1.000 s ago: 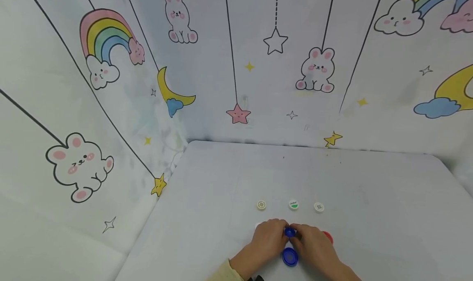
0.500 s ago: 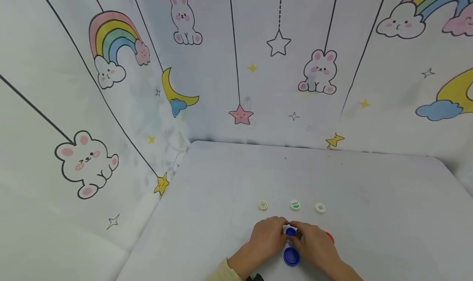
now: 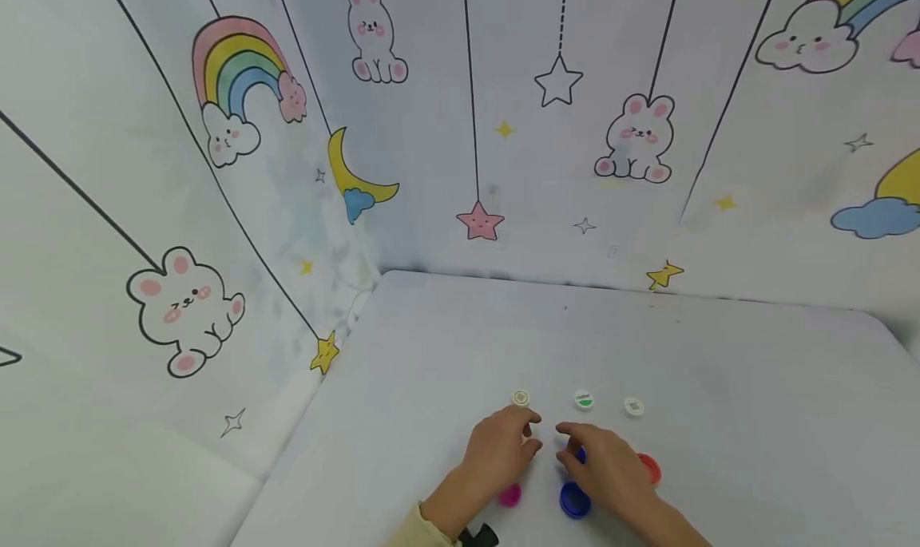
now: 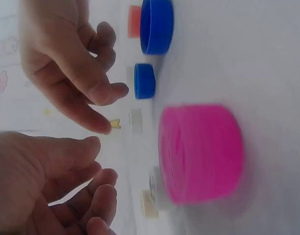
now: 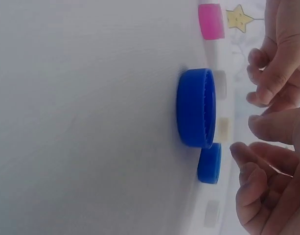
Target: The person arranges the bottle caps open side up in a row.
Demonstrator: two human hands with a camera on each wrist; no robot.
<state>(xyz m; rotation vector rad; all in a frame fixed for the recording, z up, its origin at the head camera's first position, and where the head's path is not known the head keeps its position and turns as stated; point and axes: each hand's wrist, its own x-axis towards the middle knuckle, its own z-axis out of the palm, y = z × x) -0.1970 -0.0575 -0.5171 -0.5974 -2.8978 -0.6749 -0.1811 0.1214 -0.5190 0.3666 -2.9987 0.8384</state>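
Note:
In the head view my left hand is over the table, fingers loosely bent and holding nothing. My right hand hovers opposite it, a small gap between their fingertips, with nothing in its grasp. Beneath the right fingers sits a small blue bottle cap, partly covered. A larger blue cap lies nearer, by the right wrist. Close to the left wrist is a pink cap, which looks large in the left wrist view. A red cap is partly hidden behind the right hand.
Across the table, a cream cap, a white cap with a green mark and another white cap form a row beyond the hands. A black object shows at the left wrist. A printed cloth wall stands behind.
Both hands have drawn apart from the small blue cap, which they had between their fingers. The left hand moved left and away from me, and the pink cap came into sight. The head view shifted slightly.

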